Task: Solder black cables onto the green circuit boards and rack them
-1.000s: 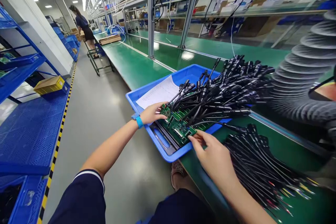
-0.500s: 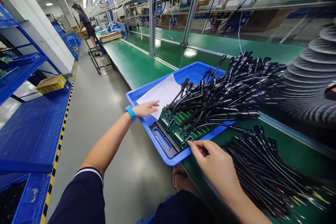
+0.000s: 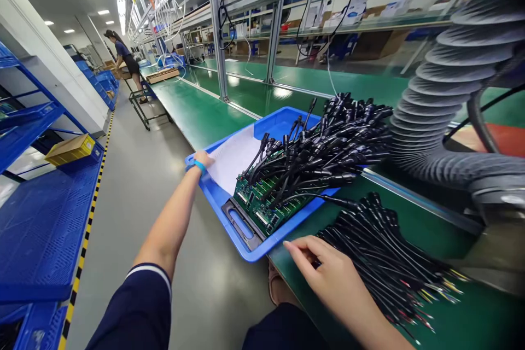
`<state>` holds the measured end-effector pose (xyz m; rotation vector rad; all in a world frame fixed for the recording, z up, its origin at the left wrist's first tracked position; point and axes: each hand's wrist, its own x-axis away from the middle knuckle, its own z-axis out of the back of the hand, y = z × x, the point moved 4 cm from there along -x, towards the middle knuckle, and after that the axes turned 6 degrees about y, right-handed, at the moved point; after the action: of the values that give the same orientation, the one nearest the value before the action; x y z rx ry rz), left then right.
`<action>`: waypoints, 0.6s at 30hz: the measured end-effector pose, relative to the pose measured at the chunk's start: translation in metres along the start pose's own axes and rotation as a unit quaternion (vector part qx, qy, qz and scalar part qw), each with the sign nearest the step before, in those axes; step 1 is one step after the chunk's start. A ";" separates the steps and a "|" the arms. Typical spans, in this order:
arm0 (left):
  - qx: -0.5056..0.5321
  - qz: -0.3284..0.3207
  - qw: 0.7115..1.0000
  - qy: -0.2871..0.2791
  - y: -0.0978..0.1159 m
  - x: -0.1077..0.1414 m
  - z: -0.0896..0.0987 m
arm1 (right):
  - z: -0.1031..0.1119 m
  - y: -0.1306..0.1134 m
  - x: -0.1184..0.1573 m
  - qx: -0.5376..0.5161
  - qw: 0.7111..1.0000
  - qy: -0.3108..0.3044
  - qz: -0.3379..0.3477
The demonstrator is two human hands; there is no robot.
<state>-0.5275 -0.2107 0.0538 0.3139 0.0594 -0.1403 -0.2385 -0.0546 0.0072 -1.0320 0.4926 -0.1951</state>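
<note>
My left hand (image 3: 204, 159) is at the far left edge of a blue tray (image 3: 221, 219), its fingers closed on the edge of a white sheet of paper (image 3: 233, 158), which bows upward. Green circuit boards (image 3: 262, 205) lie in the tray beside the paper, with a black slotted bar at their front edge. A thick heap of black cables with connectors (image 3: 328, 142) covers much of the boards and spills over the tray's right side. Just off the tray's front right corner is my right hand (image 3: 328, 265), fingers curled and pressed together, with nothing visible in them.
A bundle of black cables with bare coloured wire ends (image 3: 381, 251) lies on the green bench (image 3: 209, 120), right of the tray. A ribbed grey hose (image 3: 435, 104) stands behind it. Blue racks (image 3: 49, 219) line the aisle's left side. Farther off, a person (image 3: 125, 57) stands by the bench.
My left hand has moved from above the paper to its left edge and taken hold of it. My right hand has drawn back from the circuit boards. The view has shifted to the right.
</note>
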 end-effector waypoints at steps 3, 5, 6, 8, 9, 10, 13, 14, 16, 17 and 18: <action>0.064 -0.022 0.993 0.098 -0.004 0.040 0.044 | 0.003 -0.023 -0.008 -0.079 0.997 -0.002 -0.019; 0.107 -0.053 0.980 0.160 -0.001 0.081 0.072 | 0.000 -0.040 -0.026 -0.145 0.988 0.017 -0.044; 0.140 -0.078 0.968 0.191 0.002 0.103 0.085 | -0.003 -0.047 -0.039 -0.181 0.981 0.030 -0.060; 0.284 -0.170 0.907 0.260 0.012 0.143 0.109 | -0.009 -0.058 -0.069 -0.251 0.962 0.051 -0.090; 0.333 -0.196 0.883 0.265 0.015 0.156 0.117 | -0.012 -0.062 -0.085 -0.278 0.953 0.049 -0.107; 0.382 -0.216 0.861 0.256 0.017 0.162 0.123 | -0.015 -0.065 -0.099 -0.305 0.944 0.038 -0.120; 0.507 -0.187 0.823 0.176 0.011 0.146 0.125 | -0.020 -0.067 -0.128 -0.365 0.919 -0.016 -0.146; 0.551 -0.152 0.805 0.156 0.005 0.133 0.122 | -0.020 -0.066 -0.134 -0.377 0.914 -0.020 -0.152; 0.628 -0.066 0.763 0.136 -0.008 0.107 0.109 | -0.023 -0.061 -0.140 -0.387 0.908 0.006 -0.161; 0.653 -0.033 0.746 0.126 -0.012 0.097 0.100 | -0.026 -0.059 -0.142 -0.386 0.907 0.030 -0.165; 0.655 -0.013 0.748 0.107 -0.013 0.091 0.088 | -0.030 -0.057 -0.145 -0.381 0.908 0.055 -0.167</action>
<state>-0.4367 -0.2617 0.1259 1.7619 0.1923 -0.1548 -0.3754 -0.0515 0.0869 -1.8861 0.4996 -0.3832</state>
